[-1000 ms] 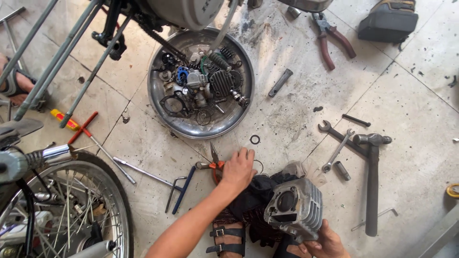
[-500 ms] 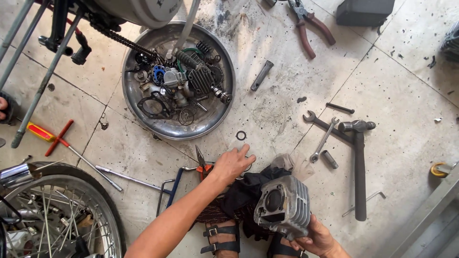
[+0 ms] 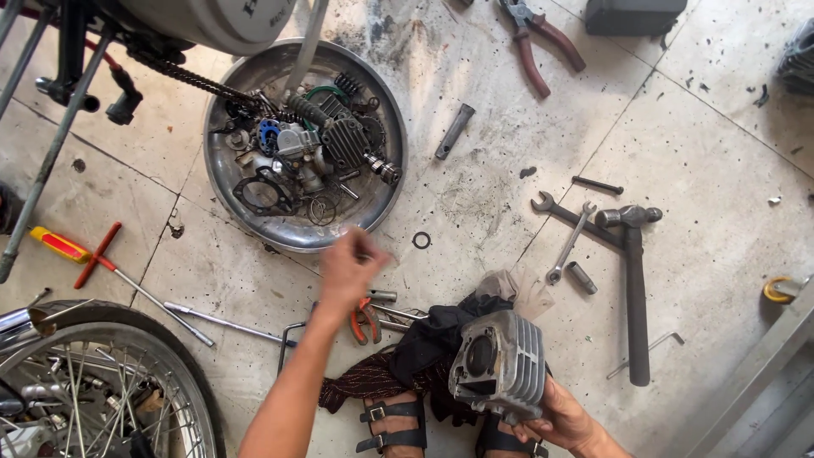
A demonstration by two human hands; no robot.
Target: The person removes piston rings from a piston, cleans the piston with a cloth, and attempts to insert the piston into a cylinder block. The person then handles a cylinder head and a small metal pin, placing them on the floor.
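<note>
Low over the concrete floor [image 3: 678, 127], near the front rim of the round metal tray [image 3: 216, 182] of engine parts, the left hand [image 3: 349, 265] is blurred; whether its fingers are spread or pinching something I cannot tell. Below it lie orange-handled pliers [image 3: 365, 321]. The right hand [image 3: 566, 417] cradles the finned engine cylinder [image 3: 500, 363] from beneath, fingers wrapped around its lower edge, bore facing left. Supporting the cylinder's weight steadily while the free arm extends forward, wrist bent down, seems wise.
</note>
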